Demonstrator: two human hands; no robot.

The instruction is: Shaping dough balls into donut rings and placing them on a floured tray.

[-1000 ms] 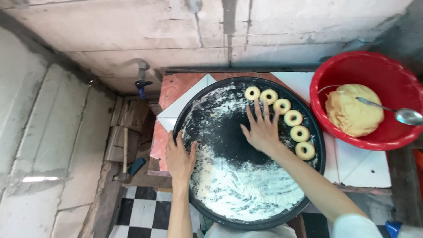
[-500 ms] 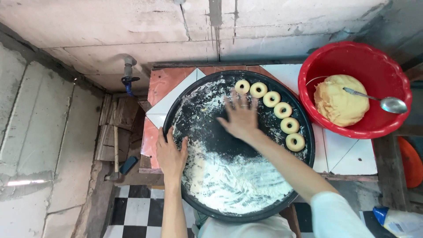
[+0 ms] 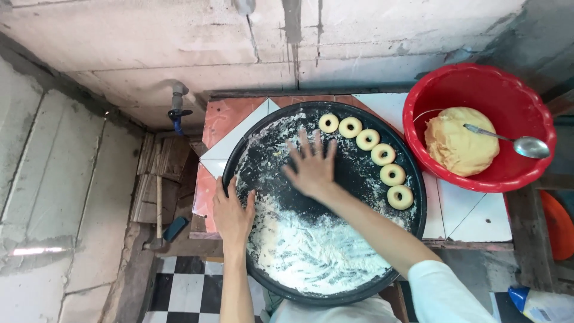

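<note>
Evidently, the round black tray (image 3: pixel 412 221) is steadied at its rim by the flat, empty left hand (image 3: pixel 232 216) while the right hand (image 3: pixel 312 168), fingers splayed wide, is pressed on its floured middle, clear of the six dough rings (image 3: pixel 382 154) kept along the far right edge.

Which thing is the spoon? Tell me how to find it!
Look at the red bowl on the right, beside the big black tray. Inside sits a yellow lump of dough. The spoon lies across that dough, its round end toward the bowl's right wall; it is the only shiny metal thing in there.
</note>
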